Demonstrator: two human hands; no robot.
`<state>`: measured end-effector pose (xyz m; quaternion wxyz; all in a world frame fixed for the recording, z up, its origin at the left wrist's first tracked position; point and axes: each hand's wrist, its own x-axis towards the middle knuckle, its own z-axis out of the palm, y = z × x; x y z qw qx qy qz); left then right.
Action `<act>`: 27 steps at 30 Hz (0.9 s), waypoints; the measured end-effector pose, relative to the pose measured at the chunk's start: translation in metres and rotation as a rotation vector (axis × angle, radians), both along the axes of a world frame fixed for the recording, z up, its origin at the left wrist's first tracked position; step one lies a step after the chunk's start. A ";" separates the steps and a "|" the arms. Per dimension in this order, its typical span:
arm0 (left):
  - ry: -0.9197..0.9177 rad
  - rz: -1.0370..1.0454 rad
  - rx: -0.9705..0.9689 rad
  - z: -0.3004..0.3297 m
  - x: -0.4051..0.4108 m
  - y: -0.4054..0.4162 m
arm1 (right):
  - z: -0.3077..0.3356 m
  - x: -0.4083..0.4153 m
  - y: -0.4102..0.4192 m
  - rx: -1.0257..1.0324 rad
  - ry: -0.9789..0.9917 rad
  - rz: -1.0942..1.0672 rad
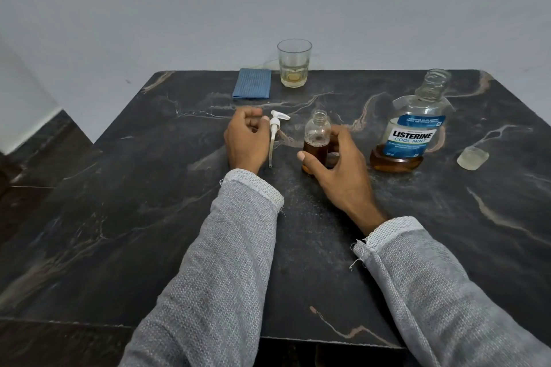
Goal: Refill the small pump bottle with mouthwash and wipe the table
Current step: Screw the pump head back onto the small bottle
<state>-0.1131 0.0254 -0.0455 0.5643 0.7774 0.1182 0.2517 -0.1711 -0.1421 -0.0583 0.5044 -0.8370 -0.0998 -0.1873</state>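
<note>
On the dark marble table (298, 247) at frame centre, I see my right hand (343, 167) curled round the small bottle (316, 140), open-necked and half full. My left hand (246, 140), fingers curled, pinches the white pump (275, 128) lying just left of it; both forearms rest low.

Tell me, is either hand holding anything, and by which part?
The left hand pinches the white pump head at its collar, its tube trailing on the table. The right hand curls round the lower body of the small bottle.

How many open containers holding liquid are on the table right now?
3: small bottle by the right hand, Listerine bottle further right, glass at the far edge.
</note>
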 end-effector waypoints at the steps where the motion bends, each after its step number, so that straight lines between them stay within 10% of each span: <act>1: 0.026 0.006 0.038 0.000 0.001 0.000 | 0.000 0.000 0.000 0.004 -0.003 0.001; 19: 0.444 -0.048 0.431 0.012 0.024 -0.010 | -0.003 0.002 -0.001 0.003 -0.005 0.029; 27: 0.120 -0.240 -0.375 0.066 0.006 0.007 | -0.002 0.001 -0.001 0.020 0.006 0.045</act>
